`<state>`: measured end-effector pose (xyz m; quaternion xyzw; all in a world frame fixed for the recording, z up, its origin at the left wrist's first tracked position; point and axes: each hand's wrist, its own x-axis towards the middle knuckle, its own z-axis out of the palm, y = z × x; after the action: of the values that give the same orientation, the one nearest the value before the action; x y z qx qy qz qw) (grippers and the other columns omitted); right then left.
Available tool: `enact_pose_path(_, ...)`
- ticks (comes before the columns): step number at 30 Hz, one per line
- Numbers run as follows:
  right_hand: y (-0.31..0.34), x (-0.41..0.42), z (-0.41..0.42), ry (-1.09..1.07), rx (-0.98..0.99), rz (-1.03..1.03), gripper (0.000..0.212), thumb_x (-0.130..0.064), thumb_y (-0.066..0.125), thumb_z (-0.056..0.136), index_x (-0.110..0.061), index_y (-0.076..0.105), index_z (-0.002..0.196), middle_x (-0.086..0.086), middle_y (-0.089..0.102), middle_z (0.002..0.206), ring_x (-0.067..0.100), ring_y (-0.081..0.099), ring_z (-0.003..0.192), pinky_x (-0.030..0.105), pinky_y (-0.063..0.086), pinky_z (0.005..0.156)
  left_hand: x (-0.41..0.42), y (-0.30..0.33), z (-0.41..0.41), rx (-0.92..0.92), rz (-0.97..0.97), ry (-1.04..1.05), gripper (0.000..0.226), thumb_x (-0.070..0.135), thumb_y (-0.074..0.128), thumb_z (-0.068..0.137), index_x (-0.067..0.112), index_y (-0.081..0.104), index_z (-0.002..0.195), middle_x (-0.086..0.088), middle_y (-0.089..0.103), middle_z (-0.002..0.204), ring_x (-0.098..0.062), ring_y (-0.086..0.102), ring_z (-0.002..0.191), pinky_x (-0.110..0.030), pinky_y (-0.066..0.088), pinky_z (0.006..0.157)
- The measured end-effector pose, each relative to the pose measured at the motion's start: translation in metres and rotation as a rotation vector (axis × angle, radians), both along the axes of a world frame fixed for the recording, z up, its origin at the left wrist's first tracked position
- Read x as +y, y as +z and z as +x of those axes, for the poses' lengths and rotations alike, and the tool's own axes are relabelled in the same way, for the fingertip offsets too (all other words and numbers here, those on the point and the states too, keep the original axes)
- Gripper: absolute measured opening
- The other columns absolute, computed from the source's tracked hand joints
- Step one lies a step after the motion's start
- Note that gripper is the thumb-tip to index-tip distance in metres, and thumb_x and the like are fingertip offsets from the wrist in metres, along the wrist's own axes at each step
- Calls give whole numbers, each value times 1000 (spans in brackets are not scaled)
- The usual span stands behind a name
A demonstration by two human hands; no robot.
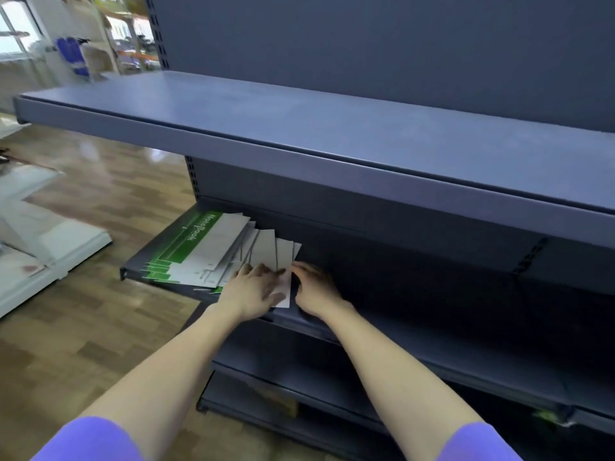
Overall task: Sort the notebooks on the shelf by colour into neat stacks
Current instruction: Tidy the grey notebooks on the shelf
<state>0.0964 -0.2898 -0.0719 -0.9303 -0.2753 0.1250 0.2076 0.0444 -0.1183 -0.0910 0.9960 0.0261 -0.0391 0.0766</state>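
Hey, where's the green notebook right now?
In the head view the green notebook lies at the left end of the middle shelf, partly under fanned grey notebooks, left of both hands.
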Motion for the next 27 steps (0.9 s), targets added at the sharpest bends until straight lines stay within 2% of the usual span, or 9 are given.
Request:
enact_pose_path(3, -3, 11, -10, 67, -30, -94, 63, 0, 45, 94, -14, 31, 154, 0, 23, 164, 20, 16, 151, 37, 17, 122, 10, 3, -10, -62, -107, 6, 76, 67, 39, 82, 23, 47, 144, -5, 49, 145, -34, 44, 129, -41, 42, 99)
enact_pose_path(5, -8, 15, -16, 69, -76, -155, 61, -3, 48, 94, -9, 31, 153, 2, 22, 163, 21, 15, 152, 37, 16, 122, 13, -3, -14, -67, -69, 21, 77, 67, 30, 84, 17, 51, 139, -11, 45, 149, -34, 41, 133, -42, 43, 101)
enact_pose_path(8, -15, 22, -19, 19, -126, -231, 49, -14, 48, 96, -6, 42, 144, 5, 35, 155, 25, 20, 149, 35, 21, 120, 7, -10, -12, -75, 1, 18, 60, 59, 38, 91, 17, 53, 131, -8, 52, 140, -31, 46, 127, -38, 41, 97)
enact_pose_path(10, -20, 25, -22, 0, -147, -302, 51, -25, 52, 97, -7, 44, 145, 5, 35, 155, 26, 17, 151, 36, 19, 121, -1, -5, -13, -127, 34, -12, 45, 53, 47, 94, 20, 59, 122, -3, 60, 126, -30, 52, 118, -37, 41, 90)
enact_pose_path(12, -21, 22, -26, 0, -167, -367, 60, -32, 55, 97, -9, 39, 150, 5, 30, 159, 25, 10, 153, 39, 13, 124, -10, 0, -16, -165, 75, -33, 40, 51, 49, 95, 19, 64, 113, -3, 64, 114, -29, 54, 113, -36, 41, 83)
enact_pose_path(15, -18, 9, -30, -34, -223, -430, 62, -30, 50, 98, -11, 31, 154, 4, 25, 163, 23, 7, 154, 43, 6, 125, -23, 4, -22, -183, 102, -72, 36, 50, 52, 94, 16, 65, 100, -5, 66, 102, -28, 54, 107, -35, 33, 72)
enact_pose_path(20, -23, -30, -45, -139, -232, -478, 71, -19, 47, 98, -16, 13, 159, 3, 7, 168, 23, -2, 155, 45, -4, 124, -44, 9, -22, -199, 13, -181, 41, 52, 54, 94, 14, 68, 93, -8, 68, 95, -30, 53, 102, -35, 29, 70)
enact_pose_path(24, -24, -65, -56, -237, -233, -493, 68, -18, 42, 100, -17, 9, 160, 4, 3, 168, 24, -5, 154, 45, -4, 124, -74, 5, -22, -160, 28, -280, 39, 52, 50, 96, 17, 68, 101, -5, 67, 108, -30, 50, 110, -37, 37, 85)
enact_pose_path(27, -26, -98, -65, -316, -246, -546, 67, -20, 41, 100, -15, 9, 159, 6, 5, 168, 25, -3, 154, 46, -4, 124, -98, -7, -25, -144, -19, -351, 39, 46, 47, 99, 21, 59, 127, -2, 54, 143, -39, 41, 129, -46, 33, 105)
